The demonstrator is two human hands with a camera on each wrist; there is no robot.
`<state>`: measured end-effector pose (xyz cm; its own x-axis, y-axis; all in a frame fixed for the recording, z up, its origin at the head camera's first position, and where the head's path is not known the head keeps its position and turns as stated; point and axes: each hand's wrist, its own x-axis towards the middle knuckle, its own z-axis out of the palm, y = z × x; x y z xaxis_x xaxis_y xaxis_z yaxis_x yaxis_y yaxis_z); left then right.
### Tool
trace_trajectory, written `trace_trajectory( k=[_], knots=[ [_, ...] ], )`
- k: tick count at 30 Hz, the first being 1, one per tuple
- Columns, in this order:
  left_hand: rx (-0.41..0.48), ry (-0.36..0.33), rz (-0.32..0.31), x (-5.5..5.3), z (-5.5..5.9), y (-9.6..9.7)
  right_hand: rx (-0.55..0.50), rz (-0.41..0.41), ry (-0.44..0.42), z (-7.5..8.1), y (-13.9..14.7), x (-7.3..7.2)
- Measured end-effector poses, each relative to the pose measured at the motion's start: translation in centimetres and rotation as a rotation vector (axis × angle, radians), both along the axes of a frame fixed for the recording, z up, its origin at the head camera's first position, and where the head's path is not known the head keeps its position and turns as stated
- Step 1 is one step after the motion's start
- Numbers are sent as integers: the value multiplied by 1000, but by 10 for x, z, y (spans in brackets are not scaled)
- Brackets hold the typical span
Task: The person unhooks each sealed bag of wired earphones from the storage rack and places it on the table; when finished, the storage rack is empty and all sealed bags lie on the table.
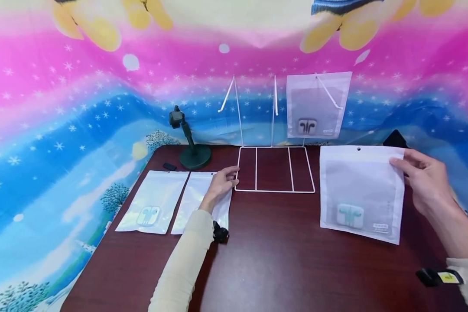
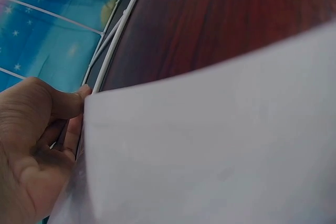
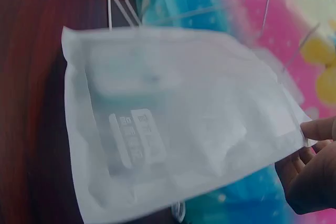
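My right hand (image 1: 429, 180) pinches the upper right edge of a white zip pouch (image 1: 360, 186) between thumb and fingers, holding it upright over the table's right side. Wired earphones in a clear case (image 1: 350, 216) show through its front. At the left edge of a white wire display rack (image 1: 274, 190), my left hand (image 1: 220, 184) has its thumb and fingertips on the frame's side wire. That forearm passes over a pouch (image 1: 187, 203) lying flat and partly covers it. A similar pouch (image 1: 312, 104) hangs from the rack's right hook.
Another flat pouch (image 1: 152, 201) with earphones lies at the left. Behind it stand a dark green round-based stand (image 1: 195, 156) and a small black object (image 1: 169, 166). The rack's left hook (image 1: 226, 95) and middle hook (image 1: 276, 97) project forward. A patterned cloth (image 1: 82, 108) hangs behind the table.
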<state>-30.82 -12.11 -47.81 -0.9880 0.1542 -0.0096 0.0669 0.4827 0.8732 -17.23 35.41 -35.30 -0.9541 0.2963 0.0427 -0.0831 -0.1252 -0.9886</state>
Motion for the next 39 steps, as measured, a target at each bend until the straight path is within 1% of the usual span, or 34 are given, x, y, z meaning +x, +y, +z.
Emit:
trace_trajectory(
  k=[2, 5, 7, 12, 14, 19, 26, 29, 35, 39],
  knots=[
    [3, -3, 1, 0, 0, 0, 10, -2, -48, -5, 8, -7],
    [-1, -6, 5, 0, 0, 1, 65, -20, -122, -14, 18, -17],
    [-2, -7, 11, 0, 1, 2, 136, -31, -168, -21, 25, -24],
    [-3, -10, 21, 0, 1, 3, 356, -37, -266, -40, 39, -40],
    [2, -13, 17, 0, 1, 3, 399, -34, -291, -48, 43, -44],
    [-6, -13, 17, 0, 3, 3, 396, 1, -323, -65, 47, -53],
    [-18, -19, 16, 0, 4, 3, 461, 30, -358, -81, 44, -64],
    [-15, -15, 12, 0, 4, 3, 435, 33, -372, -85, 46, -69],
    [-7, -10, 6, 0, 2, 3, 388, 73, -406, -91, 45, -72],
    [-8, -8, 15, -2, 1, 2, 315, 81, -377, -96, 42, -73]
  ],
)
